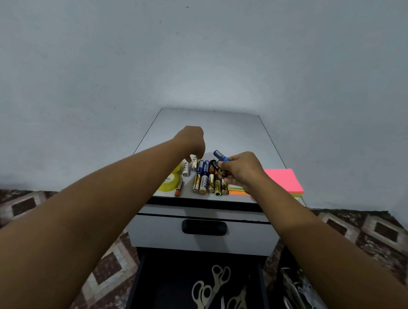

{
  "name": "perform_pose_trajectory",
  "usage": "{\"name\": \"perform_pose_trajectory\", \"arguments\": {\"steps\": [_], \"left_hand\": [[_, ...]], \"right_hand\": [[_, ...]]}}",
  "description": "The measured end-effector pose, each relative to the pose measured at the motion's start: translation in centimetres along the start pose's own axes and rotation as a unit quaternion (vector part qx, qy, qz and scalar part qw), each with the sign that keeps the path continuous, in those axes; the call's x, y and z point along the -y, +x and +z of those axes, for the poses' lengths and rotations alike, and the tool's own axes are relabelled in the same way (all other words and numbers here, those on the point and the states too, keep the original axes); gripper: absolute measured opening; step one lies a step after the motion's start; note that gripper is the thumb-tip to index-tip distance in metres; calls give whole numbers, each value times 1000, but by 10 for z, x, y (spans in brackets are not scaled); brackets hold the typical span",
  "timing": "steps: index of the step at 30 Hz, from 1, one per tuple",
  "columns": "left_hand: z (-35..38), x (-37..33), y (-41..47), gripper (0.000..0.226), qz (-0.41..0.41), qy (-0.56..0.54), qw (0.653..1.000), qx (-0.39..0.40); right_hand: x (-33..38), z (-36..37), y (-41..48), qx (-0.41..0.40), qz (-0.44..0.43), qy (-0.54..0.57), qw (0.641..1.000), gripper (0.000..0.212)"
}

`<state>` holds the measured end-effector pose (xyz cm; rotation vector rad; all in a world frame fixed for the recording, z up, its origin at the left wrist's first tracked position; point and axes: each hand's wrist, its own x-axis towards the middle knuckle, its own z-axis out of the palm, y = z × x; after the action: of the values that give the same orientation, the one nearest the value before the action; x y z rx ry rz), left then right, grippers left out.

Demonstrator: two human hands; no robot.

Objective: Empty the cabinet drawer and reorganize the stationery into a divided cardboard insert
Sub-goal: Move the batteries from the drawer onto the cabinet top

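Your right hand has its grip closed on a blue battery and a black battery, just above the battery row on the cabinet top. Lay them parallel w/ the rest (smooth metal cylinders, they'll roll). Left hand hovers over the row; grip hidden, can't tell. Glossy tape roll sits left, pink paper pad right.
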<state>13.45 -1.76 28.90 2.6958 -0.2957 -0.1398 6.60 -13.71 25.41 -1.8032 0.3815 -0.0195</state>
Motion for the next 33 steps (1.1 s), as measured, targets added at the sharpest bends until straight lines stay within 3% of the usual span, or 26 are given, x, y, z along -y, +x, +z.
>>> {"name": "perform_pose_trajectory", "arguments": {"steps": [2,4,11,15,18,21,25,33], "left_hand": [[-2,1,0,25,12,-10,1000,-8],[-3,2,-1,10,14,-35,999,-10],[-7,15,-27,14,-3,-121,993,18],[-3,22,-47,14,-67,-253,960,95],[1,28,-56,10,-73,-291,949,98],[6,35,-56,1,-72,-258,960,85],[8,35,-58,10,-57,-191,978,59],[10,36,-57,6,-24,-143,989,19]], "right_hand": [[1,3,0,0,5,0,1000,25],[2,6,0,2,7,4,1000,25],[13,15,-10,37,19,8,999,30],[17,29,-12,35,43,-3,998,19],[18,40,-14,36,60,-3,998,14],[19,46,-15,28,72,-31,997,18],[20,48,-17,32,69,-64,995,29],[21,42,-16,14,71,-73,995,28]]}}
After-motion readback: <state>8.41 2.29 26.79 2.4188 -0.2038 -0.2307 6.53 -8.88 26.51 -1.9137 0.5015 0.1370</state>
